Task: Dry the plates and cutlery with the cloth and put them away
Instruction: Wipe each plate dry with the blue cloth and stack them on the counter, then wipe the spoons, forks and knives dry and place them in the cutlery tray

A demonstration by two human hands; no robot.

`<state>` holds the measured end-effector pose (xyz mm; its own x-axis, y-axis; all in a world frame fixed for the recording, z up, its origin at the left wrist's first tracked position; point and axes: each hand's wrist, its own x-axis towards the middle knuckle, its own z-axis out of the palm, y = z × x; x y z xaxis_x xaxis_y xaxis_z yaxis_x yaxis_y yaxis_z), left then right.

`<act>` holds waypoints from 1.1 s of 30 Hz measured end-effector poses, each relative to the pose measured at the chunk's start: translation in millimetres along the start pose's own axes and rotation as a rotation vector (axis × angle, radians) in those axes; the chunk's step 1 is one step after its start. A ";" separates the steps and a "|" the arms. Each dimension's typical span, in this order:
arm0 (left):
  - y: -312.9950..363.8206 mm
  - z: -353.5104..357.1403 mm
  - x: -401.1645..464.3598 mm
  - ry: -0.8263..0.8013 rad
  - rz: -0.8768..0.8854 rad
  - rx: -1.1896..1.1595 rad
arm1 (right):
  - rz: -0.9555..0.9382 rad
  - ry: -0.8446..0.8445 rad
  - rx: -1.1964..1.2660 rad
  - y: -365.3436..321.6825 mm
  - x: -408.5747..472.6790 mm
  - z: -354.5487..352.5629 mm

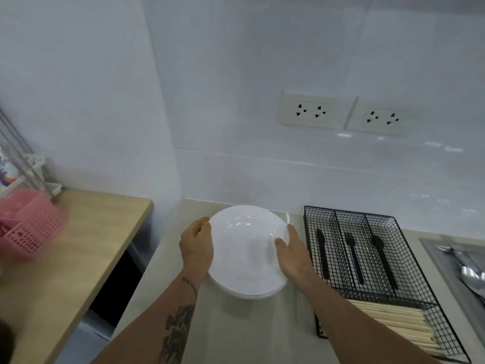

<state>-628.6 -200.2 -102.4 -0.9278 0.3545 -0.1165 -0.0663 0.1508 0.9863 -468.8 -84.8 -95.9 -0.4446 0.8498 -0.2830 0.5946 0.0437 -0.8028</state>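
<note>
On the counter — white plate, left hand gripping its rim, right hand fingers flat, no readable writing.

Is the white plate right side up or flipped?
Right side up: the white plate shows its hollow upward, both hands at its rim.
</note>
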 end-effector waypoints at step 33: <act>45.7 28.7 -11.9 -0.093 0.217 0.283 | -0.232 0.017 -0.036 3.5 -7.0 -55.4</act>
<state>-610.0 -171.0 -59.2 -0.8709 0.4866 0.0689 0.2446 0.3077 0.9195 -426.5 -61.5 -67.7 -0.5613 0.8233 -0.0840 0.5012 0.2574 -0.8262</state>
